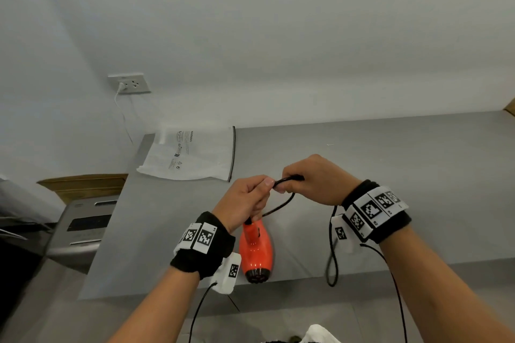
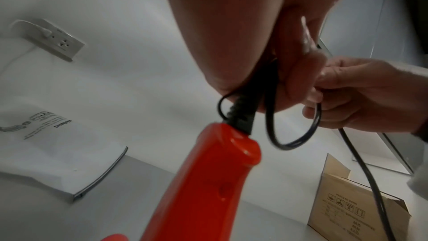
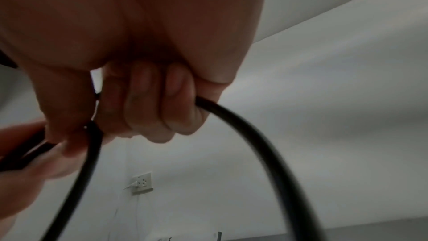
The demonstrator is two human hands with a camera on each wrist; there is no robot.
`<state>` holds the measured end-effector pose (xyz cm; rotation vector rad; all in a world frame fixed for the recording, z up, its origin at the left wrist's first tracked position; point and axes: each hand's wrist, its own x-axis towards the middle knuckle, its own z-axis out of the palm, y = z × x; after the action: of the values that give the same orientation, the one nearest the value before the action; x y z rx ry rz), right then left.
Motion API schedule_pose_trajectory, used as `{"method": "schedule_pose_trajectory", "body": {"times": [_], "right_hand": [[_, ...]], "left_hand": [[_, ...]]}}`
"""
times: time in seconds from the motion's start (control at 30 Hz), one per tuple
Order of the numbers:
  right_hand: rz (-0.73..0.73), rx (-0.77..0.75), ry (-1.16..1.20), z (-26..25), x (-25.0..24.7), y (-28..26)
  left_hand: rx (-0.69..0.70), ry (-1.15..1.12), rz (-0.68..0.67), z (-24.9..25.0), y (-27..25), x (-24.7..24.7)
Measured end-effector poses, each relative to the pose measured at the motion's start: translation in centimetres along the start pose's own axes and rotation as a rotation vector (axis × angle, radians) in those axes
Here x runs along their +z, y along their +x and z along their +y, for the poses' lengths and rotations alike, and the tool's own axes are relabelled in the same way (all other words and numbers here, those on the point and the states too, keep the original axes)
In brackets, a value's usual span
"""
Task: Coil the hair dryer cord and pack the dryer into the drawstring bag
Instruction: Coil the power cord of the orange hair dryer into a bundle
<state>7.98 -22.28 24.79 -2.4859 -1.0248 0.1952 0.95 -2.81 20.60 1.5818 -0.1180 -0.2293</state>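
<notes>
An orange hair dryer (image 1: 256,253) hangs nozzle-down over the grey counter's front edge, its handle (image 2: 208,180) pointing up toward my left hand (image 1: 245,200). That hand pinches the black cord (image 1: 281,205) just above the handle. My right hand (image 1: 312,178) grips the same cord (image 3: 243,125) close by, fingers curled round it. A small loop (image 2: 294,131) sags between the two hands. More cord (image 1: 331,259) dangles in a long loop below my right wrist. The white drawstring bag (image 1: 192,156) lies flat at the counter's back left.
The grey counter (image 1: 362,175) runs along a pale wall. A wall socket (image 1: 131,83) with a white plug sits up left. A cardboard box (image 2: 352,204) stands at the counter's right end. A metal appliance (image 1: 80,234) stands lower left.
</notes>
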Motion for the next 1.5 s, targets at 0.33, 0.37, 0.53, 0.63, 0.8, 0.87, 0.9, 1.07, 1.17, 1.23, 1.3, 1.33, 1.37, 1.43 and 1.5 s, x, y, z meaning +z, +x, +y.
{"method": "schedule_pose_trajectory", "body": {"times": [0.33,0.37,0.53,0.63,0.8,0.87,0.9,1.07,1.17,1.23,1.3,1.33,1.37,1.43,1.5], "right_hand": [[0.176,0.338,0.019,2.0,5.1,0.1],[0.121,0.375,-0.025,1.7,6.6,-0.1],[-0.098,0.353,-0.143,-2.2,11.9,-0.8],[-0.166,0.33,-0.147,-4.0,11.5,-2.1],[-0.234,0.102,-0.245,-5.6,6.9,-4.1],[-0.105,-0.006,-0.288,-5.5,4.1,-4.3],[-0.034,-0.027,-0.295,-5.4,2.7,-4.3],[0.212,0.091,-0.211,-2.3,-1.7,-3.0],[0.094,0.063,-0.127,-1.3,-0.7,-1.9],[0.097,0.041,-0.017,-1.1,0.6,-1.3],[0.144,0.125,0.114,-0.6,1.2,-0.7],[0.153,0.164,0.171,-0.4,1.3,-0.5],[0.154,0.19,0.225,0.1,1.4,-0.3],[0.137,0.214,0.313,0.5,1.6,-0.3],[0.123,0.224,0.406,0.7,2.2,-0.2]], "left_hand": [[0.011,-0.077,-0.081,0.3,0.0,-0.2],[0.018,-0.088,-0.113,0.7,-0.1,0.1],[0.006,-0.206,-0.135,1.4,0.5,1.0],[0.01,-0.194,-0.098,0.8,0.9,0.6],[0.0,-0.046,-0.04,0.3,1.0,0.0],[0.003,-0.018,-0.026,0.4,1.0,0.1],[0.004,0.012,-0.018,0.5,0.9,0.2],[-0.03,0.029,-0.052,0.6,1.0,0.9],[-0.049,-0.042,-0.056,0.7,1.1,1.4],[-0.044,-0.024,-0.063,0.8,1.1,1.4],[-0.051,-0.01,-0.061,0.7,0.9,1.3],[-0.057,-0.006,-0.057,0.7,0.8,1.1],[-0.059,-0.004,-0.052,0.5,0.6,0.9],[-0.055,-0.011,-0.037,0.2,0.3,0.5],[-0.057,-0.031,-0.02,-0.1,0.3,0.1]]}}
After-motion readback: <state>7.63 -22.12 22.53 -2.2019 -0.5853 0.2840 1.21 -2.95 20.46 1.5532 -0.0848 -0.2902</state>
